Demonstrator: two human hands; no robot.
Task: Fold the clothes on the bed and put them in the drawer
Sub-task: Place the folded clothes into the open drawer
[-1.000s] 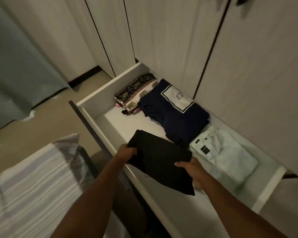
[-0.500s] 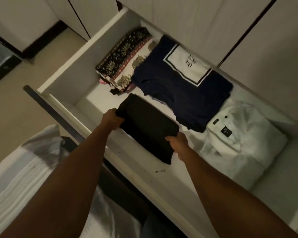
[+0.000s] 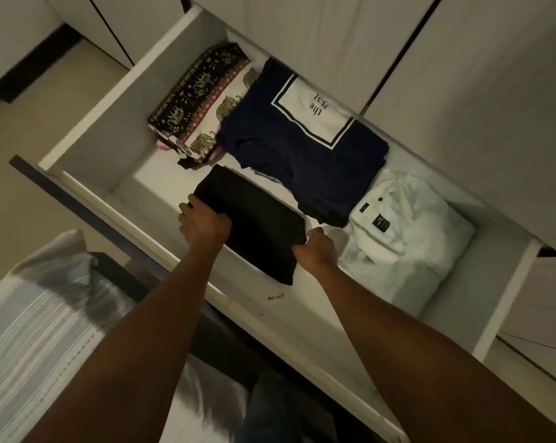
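You are gripping the folded black garment (image 3: pixel 254 225) with left hand (image 3: pixel 204 223) and right hand (image 3: pixel 316 251), placing it in the drawer (image 3: pixel 88 129); next, release just short of the navy T-shirt (image 3: pixel 302 148).

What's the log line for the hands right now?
left hand: grips black garment | right hand: grips same garment | garment: inside open drawer

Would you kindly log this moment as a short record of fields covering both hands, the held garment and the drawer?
left hand: grips the black folded garment at its left edge
right hand: grips its right edge
garment place: inside the open drawer, front part
already stored: patterned cloth, navy shirt, white shirt
nearby: striped bedding
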